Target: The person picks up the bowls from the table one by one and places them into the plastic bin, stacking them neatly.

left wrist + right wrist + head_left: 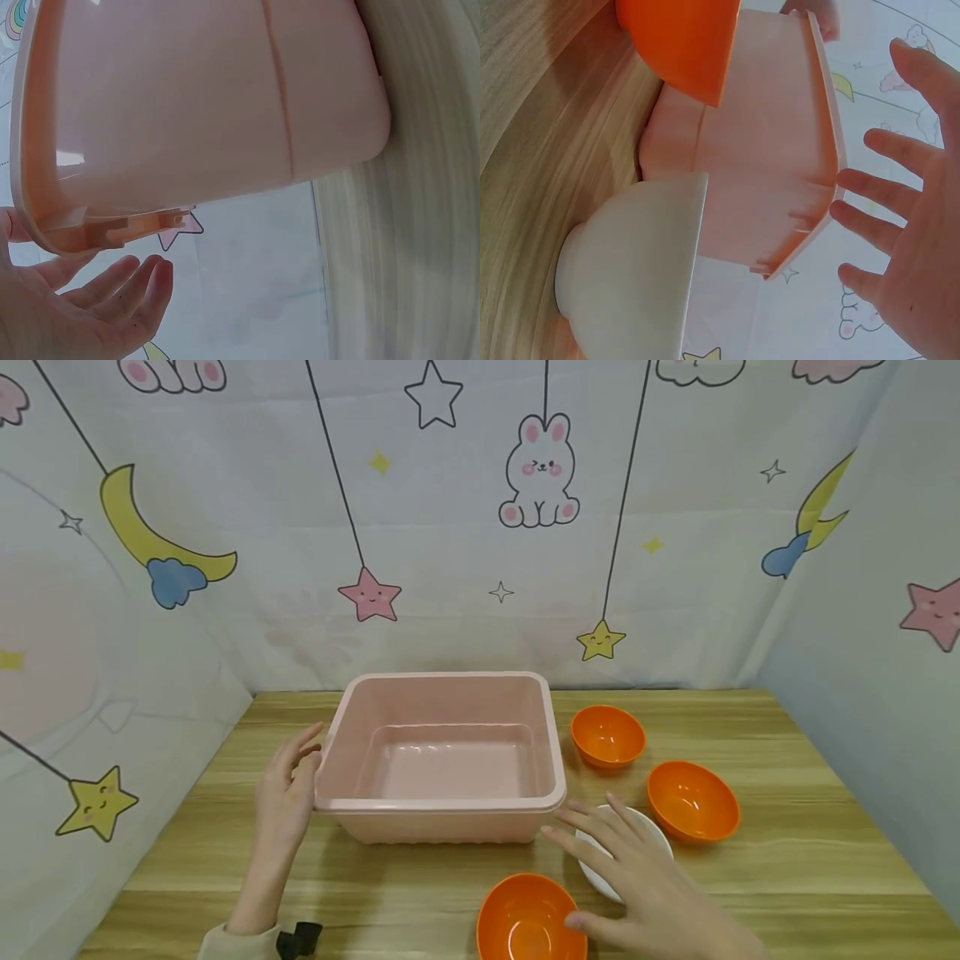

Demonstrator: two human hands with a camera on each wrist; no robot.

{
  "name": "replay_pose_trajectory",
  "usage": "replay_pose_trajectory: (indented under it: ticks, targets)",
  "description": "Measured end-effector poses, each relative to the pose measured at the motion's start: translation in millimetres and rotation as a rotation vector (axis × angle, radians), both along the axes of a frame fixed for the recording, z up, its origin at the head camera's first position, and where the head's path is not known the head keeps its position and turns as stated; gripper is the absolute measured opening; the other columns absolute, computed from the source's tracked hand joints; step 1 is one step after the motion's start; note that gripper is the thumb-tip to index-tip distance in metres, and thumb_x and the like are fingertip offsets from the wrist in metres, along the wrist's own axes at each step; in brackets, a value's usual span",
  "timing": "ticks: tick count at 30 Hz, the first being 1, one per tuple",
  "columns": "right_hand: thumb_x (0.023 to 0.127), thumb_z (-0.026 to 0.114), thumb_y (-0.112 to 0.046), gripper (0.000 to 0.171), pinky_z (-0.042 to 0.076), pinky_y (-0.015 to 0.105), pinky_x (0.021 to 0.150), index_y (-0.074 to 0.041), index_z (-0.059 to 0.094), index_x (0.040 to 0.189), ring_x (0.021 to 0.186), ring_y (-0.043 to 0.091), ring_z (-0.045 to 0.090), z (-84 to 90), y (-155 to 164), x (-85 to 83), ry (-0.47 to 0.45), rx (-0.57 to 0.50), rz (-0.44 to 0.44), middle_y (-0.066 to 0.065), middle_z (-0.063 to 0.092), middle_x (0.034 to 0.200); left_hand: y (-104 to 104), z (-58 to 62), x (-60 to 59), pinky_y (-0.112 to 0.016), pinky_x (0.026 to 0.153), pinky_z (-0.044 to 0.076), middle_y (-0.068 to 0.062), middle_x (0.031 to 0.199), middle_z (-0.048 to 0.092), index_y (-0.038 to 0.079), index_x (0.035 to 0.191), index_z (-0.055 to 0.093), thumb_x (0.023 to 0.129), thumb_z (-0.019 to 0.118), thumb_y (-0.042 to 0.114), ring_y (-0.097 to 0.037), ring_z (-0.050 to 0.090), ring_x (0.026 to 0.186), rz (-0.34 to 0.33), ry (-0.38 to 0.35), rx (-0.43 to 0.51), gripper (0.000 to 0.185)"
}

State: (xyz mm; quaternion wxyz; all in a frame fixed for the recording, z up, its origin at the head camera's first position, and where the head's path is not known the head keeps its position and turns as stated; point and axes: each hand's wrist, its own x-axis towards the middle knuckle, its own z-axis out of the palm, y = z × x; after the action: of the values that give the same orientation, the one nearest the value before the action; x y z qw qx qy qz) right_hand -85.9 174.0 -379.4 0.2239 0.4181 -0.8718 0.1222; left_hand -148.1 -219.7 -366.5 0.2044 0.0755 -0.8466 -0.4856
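A pink plastic basin (442, 827) stands on the wooden table with nothing inside. My left hand (285, 789) is at its left rim, fingers relaxed and bent a little; in the left wrist view the fingers (124, 292) lie just below the rim's corner. Over a white bowl (648, 827) my right hand (637, 877) hovers with fingers spread, holding nothing, its fingertips near the basin's front right corner. The hand covers part of that bowl. Close to the right thumb sits an orange bowl (525, 918) at the table's front.
Two more orange bowls stand right of the basin, one at the back (607, 737) and one farther right (693, 802). A patterned white curtain (450, 527) hangs behind the wooden table (795, 827) and along both sides.
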Motion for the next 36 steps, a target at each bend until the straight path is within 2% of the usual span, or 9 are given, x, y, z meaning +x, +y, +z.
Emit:
replay_pose_trajectory:
  ticks: [4,7,11,13,21,25,28,32,36]
  targets:
    - [0.078,0.068,-0.056,0.083,0.002,0.032,0.120,-0.023,0.039,0.148,0.136,0.021,0.040,2.0,-3.1,0.6,0.011,0.001,0.029,0.000,0.042,0.149,-1.1,-1.7,-2.2,-0.006,0.069,0.044,-0.010,0.137,0.056,0.014,0.135,0.057,0.099,0.045,0.016,0.006,0.059,0.102,0.001,-0.014,0.041,0.038]
    - [0.078,0.070,-0.054,0.084,0.004,0.031,0.119,-0.022,0.038,0.148,0.137,0.021,0.039,2.6,-5.6,1.4,-0.009,0.005,0.056,-0.002,0.040,0.150,-3.4,-3.5,-3.5,-0.009,0.067,0.044,-0.010,0.136,0.057,0.014,0.134,0.057,0.099,0.046,0.017,0.014,0.052,0.087,0.002,-0.042,0.061,0.037]
    - [0.077,0.072,-0.053,0.084,0.008,0.030,0.119,-0.021,0.039,0.147,0.136,0.022,0.040,1.3,-9.0,2.2,-0.016,0.003,0.095,-0.003,0.039,0.151,-4.8,-3.8,-2.0,-0.014,0.070,0.043,-0.004,0.137,0.055,0.017,0.136,0.056,0.100,0.041,0.020,0.003,0.051,0.089,-0.009,-0.087,0.094,0.039]
    - [0.077,0.071,-0.054,0.083,0.008,0.029,0.119,-0.020,0.040,0.147,0.136,0.023,0.041,0.0,-10.2,2.3,-0.010,-0.001,0.115,-0.002,0.040,0.150,-4.4,-2.9,-1.6,-0.013,0.074,0.043,-0.003,0.139,0.054,0.018,0.136,0.056,0.100,0.039,0.021,0.005,0.051,0.097,-0.016,-0.102,0.127,0.040]
    - [0.083,0.060,-0.063,0.076,0.012,0.022,0.115,-0.023,0.042,0.145,0.134,0.020,0.042,-4.8,-13.7,5.8,-0.021,0.029,0.123,-0.003,0.041,0.149,-6.4,-2.7,-2.4,-0.012,0.078,0.045,-0.008,0.140,0.053,0.017,0.138,0.053,0.101,0.036,0.024,0.006,0.051,0.105,-0.059,-0.137,0.221,0.042]
    - [0.080,0.059,-0.068,0.082,0.025,0.026,0.112,-0.027,0.037,0.147,0.137,0.016,0.039,-5.6,-16.4,8.9,-0.064,0.064,0.102,-0.006,0.037,0.152,-9.4,-3.7,-2.7,-0.014,0.078,0.046,-0.006,0.139,0.053,0.017,0.140,0.052,0.101,0.036,0.023,0.006,0.051,0.107,-0.083,-0.146,0.245,0.042]
    - [0.078,0.057,-0.072,0.086,0.035,0.034,0.106,-0.029,0.034,0.149,0.138,0.017,0.037,-6.6,-18.1,10.3,-0.075,0.090,0.104,-0.005,0.035,0.153,-11.7,-4.4,-3.0,-0.016,0.077,0.046,0.002,0.134,0.056,0.016,0.140,0.052,0.101,0.037,0.023,0.005,0.052,0.106,-0.103,-0.152,0.272,0.042]
    - [0.078,0.057,-0.072,0.086,0.031,0.031,0.107,-0.027,0.036,0.148,0.137,0.019,0.037,-8.5,-19.4,10.0,-0.058,0.093,0.127,-0.003,0.037,0.152,-14.5,-5.5,-3.8,-0.017,0.078,0.047,0.015,0.122,0.058,0.013,0.139,0.052,0.100,0.039,0.020,0.004,0.052,0.106,-0.134,-0.157,0.338,0.042]
    - [0.078,0.054,-0.074,0.085,0.023,0.026,0.111,-0.030,0.035,0.148,0.139,0.016,0.036,-9.4,-19.0,9.8,-0.064,0.117,0.114,-0.007,0.034,0.154,-16.5,-5.9,-3.8,-0.017,0.081,0.046,0.017,0.117,0.056,0.011,0.140,0.050,0.100,0.040,0.018,0.002,0.051,0.109,-0.170,-0.165,0.403,0.042]
